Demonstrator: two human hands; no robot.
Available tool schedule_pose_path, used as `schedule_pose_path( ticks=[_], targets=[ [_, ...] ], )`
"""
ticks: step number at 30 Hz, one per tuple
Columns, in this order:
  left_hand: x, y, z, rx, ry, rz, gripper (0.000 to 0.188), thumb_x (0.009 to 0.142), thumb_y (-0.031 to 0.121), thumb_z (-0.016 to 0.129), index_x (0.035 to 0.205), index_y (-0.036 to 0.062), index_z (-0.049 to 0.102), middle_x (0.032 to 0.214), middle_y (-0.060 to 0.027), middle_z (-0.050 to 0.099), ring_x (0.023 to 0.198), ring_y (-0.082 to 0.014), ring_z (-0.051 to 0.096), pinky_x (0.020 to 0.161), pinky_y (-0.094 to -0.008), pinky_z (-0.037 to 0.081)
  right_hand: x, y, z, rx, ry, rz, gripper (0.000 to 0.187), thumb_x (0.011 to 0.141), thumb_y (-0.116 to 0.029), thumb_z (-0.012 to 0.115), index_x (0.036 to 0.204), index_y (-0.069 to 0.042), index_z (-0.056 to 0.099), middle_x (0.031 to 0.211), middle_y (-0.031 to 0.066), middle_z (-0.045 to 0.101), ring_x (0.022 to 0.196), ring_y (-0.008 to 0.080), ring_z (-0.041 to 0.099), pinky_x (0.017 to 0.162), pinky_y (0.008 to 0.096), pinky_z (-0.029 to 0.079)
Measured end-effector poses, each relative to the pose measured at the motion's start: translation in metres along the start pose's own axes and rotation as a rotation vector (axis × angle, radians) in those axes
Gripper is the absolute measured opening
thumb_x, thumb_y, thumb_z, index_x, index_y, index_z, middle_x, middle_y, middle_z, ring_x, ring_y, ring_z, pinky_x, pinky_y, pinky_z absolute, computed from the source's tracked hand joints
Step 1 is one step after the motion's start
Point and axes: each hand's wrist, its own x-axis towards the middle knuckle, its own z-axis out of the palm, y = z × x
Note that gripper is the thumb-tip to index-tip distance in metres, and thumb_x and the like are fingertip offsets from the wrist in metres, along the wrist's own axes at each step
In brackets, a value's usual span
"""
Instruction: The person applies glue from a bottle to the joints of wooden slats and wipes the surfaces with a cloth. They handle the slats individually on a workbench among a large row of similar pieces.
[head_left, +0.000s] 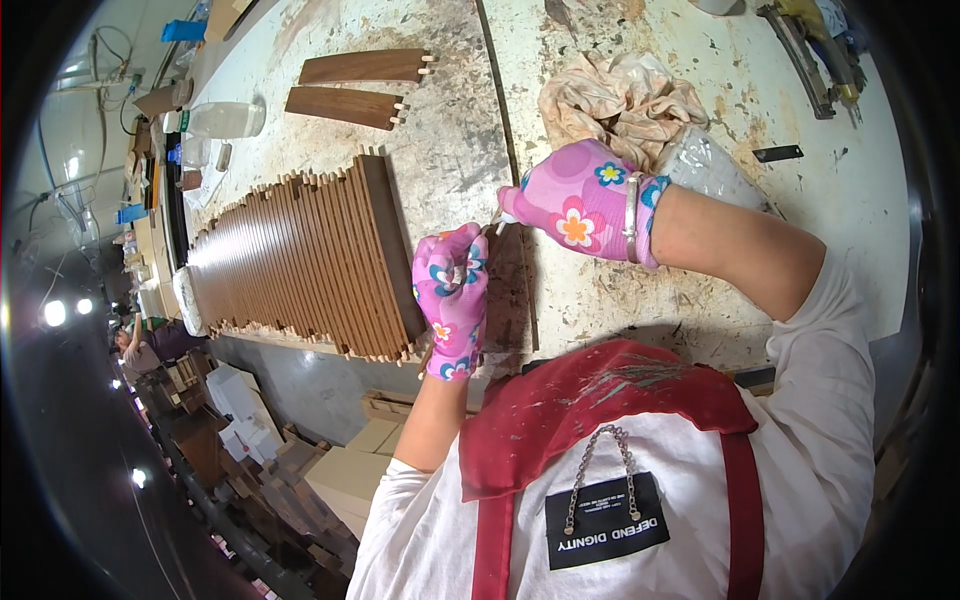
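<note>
Both my hands wear pink gloves with flower prints and meet over the near middle of the table. My left hand (pixel 452 295) is closed round a narrow brown wooden slat (pixel 492 243); most of the slat is hidden by the fingers. At its upper end, my right hand (pixel 583 205) is closed in a pinch on a small whitish thing (pixel 505 219), too covered to name. Left of my hands stands a long row of brown slats (pixel 300 262), packed on edge, with pale dowel pegs at their ends. Two more slats with pegs (pixel 345 107) lie flat farther back.
A crumpled stained cloth (pixel 620 105) and a clear plastic bag (pixel 705 170) lie beyond my right hand. A nail gun (pixel 810 55) rests at the far right. A clear plastic bottle (pixel 228 119) lies at the left edge of the table (pixel 460 130). Cardboard boxes (pixel 345 480) stand below.
</note>
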Motion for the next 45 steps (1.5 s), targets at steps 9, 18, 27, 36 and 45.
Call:
schedule_pose_path(
  ticks=[9,18,27,36,45],
  targets=[
    [0.005,-0.001,0.006,-0.100,-0.013,0.017,0.017,0.077,-0.007,0.067,0.093,-0.0004,0.067,0.083,-0.0041,0.056,0.074,-0.0117,0.056,0.066,-0.0235,0.046,-0.001,0.001,0.001,-0.017,-0.008,0.011,0.022,0.092,-0.015,0.042,0.107,-0.004,0.054,0.063,0.0136,0.056,0.057,0.0317,0.058,0.052,0.0432,0.048],
    [0.006,-0.005,0.006,0.170,-0.021,0.134,0.017,0.075,-0.005,0.069,0.091,0.0017,0.068,0.077,-0.0042,0.055,0.069,-0.0121,0.054,0.062,-0.0250,0.044,-0.006,0.007,0.004,0.072,0.073,-0.001,0.023,0.092,-0.016,0.044,0.104,-0.003,0.057,0.062,0.0144,0.056,0.056,0.0328,0.058,0.051,0.0438,0.046],
    [0.006,-0.004,0.008,0.160,0.008,0.135,0.017,0.075,-0.002,0.071,0.092,0.0029,0.069,0.074,-0.0039,0.054,0.066,-0.0129,0.052,0.060,-0.0260,0.042,-0.007,0.008,0.006,0.051,0.054,0.026,0.023,0.090,-0.015,0.045,0.108,-0.004,0.055,0.060,0.0146,0.055,0.055,0.0326,0.057,0.050,0.0441,0.045],
    [0.006,-0.003,0.008,0.138,-0.012,0.101,0.017,0.075,-0.002,0.070,0.091,0.0026,0.069,0.074,-0.0037,0.054,0.064,-0.0121,0.052,0.059,-0.0259,0.042,0.000,0.007,0.001,-0.005,0.003,0.012,0.021,0.093,-0.016,0.041,0.104,-0.005,0.055,0.061,0.0136,0.054,0.056,0.0319,0.057,0.052,0.0434,0.046],
    [0.006,-0.003,0.009,0.108,0.003,0.102,0.017,0.075,-0.003,0.070,0.091,0.0024,0.068,0.073,-0.0036,0.054,0.065,-0.0118,0.052,0.059,-0.0253,0.043,-0.001,0.008,-0.003,0.000,-0.027,0.030,0.024,0.095,-0.019,0.038,0.094,-0.005,0.057,0.061,0.0140,0.054,0.057,0.0325,0.056,0.054,0.0435,0.047]
  ],
)
